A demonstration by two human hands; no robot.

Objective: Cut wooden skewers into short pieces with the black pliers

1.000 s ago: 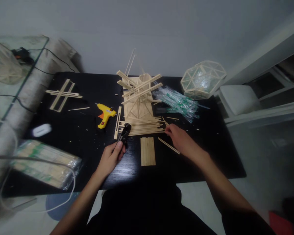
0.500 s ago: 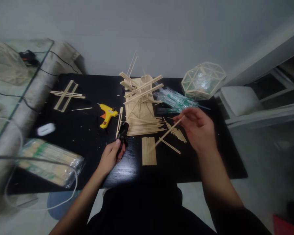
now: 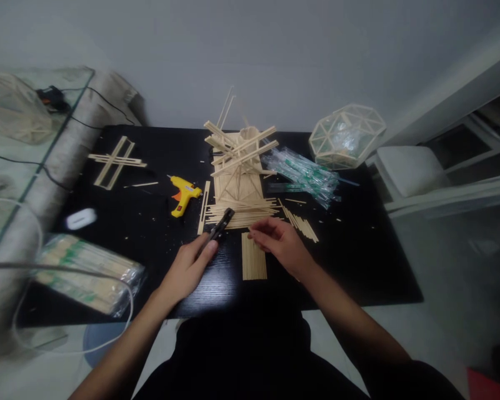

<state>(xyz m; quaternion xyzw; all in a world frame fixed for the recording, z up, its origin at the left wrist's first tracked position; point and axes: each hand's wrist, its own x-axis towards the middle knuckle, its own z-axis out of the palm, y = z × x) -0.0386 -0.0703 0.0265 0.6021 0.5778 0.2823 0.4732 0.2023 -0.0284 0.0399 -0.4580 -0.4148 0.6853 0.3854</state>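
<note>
My left hand [image 3: 188, 268] grips the handles of black cutting pliers [image 3: 221, 224], whose jaws point up and right toward a pile of loose wooden sticks [image 3: 241, 214]. My right hand [image 3: 280, 243] hovers over the top of a flat mat of glued sticks [image 3: 253, 256] with its fingers curled in a pinch. Whether a stick is between the fingers I cannot tell. Behind the pile stands a windmill-like stick model [image 3: 237, 161] on the black table [image 3: 358, 261].
A yellow glue gun [image 3: 182, 194] lies left of the pile. A short row of cut sticks [image 3: 302, 225] lies right of it. Plastic-wrapped sticks [image 3: 304, 175], a geodesic stick dome [image 3: 346, 134], a stick cross [image 3: 115, 161], a white object [image 3: 80, 218] and a stick pack [image 3: 83, 275] are around.
My right hand came down from above the table on the right, where it held a long stick, to the flat mat. My left hand tilted the pliers toward the right.
</note>
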